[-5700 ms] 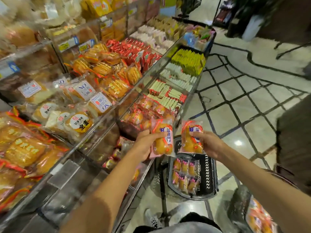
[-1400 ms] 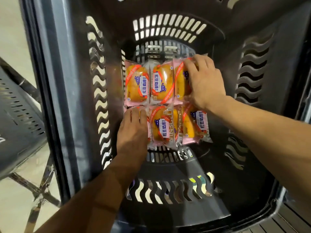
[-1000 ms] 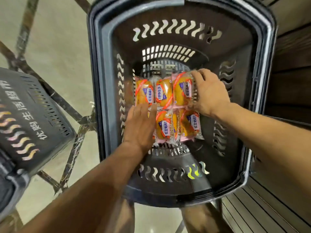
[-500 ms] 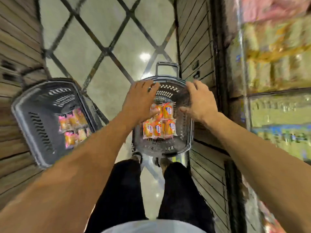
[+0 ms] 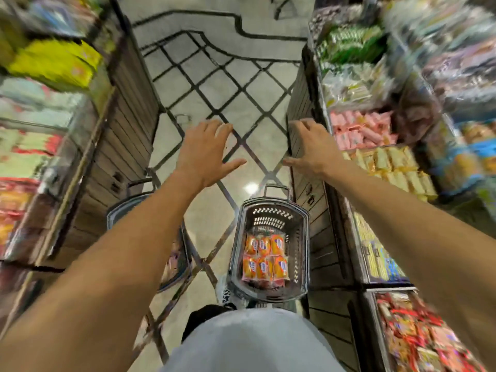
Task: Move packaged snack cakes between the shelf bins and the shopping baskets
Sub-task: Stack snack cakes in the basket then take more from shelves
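Below both spread, empty hands (image 5: 206, 154), snack cakes (image 5: 264, 257) fill the basket (image 5: 302, 237).

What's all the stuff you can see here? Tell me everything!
snack cakes: six, orange in pink wrappers, two rows of three in the basket
basket: one, dark, on the floor by the right shelf
second basket: one, dark, mostly hidden behind the left arm
shelves: both sides, mixed colourful packets, blurred
floor: pale tiles, dark lines
left hand: open, empty, raised
right hand: open, empty, raised
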